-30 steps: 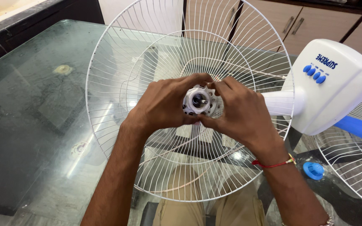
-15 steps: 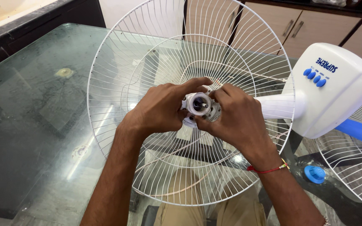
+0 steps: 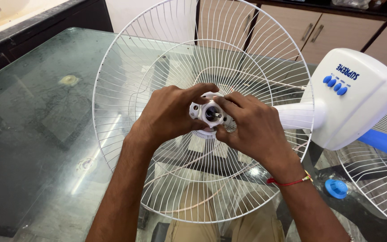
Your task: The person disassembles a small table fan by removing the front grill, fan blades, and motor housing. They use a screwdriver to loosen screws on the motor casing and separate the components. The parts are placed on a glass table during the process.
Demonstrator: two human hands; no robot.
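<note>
Both hands have shifted only slightly since a moment ago, staying wrapped around the white hub point(image 3: 209, 113) at the middle of the wire fan guard point(image 3: 126, 80). Nearest, the person's legs show through the glass counter point(image 3: 32, 134), under the lower rim of the guard. The left hand point(image 3: 169, 114) curls its grip around the hub's left side, thumb lying over the top edge. The right hand point(image 3: 251, 130), with a red thread point(image 3: 290, 182) at its wrist, pinches the hub's right side between fingertips and thumb. A short metal shaft pokes from the hub's centre, between the two hands. Right of the hands, the white fan body point(image 3: 359, 103) with four blue buttons point(image 3: 334, 85) stands behind the guard. A small blue cap point(image 3: 337, 188) lies on the counter by a second wire guard point(image 3: 381, 179). Farther back are wooden cabinet doors point(image 3: 332, 31).
</note>
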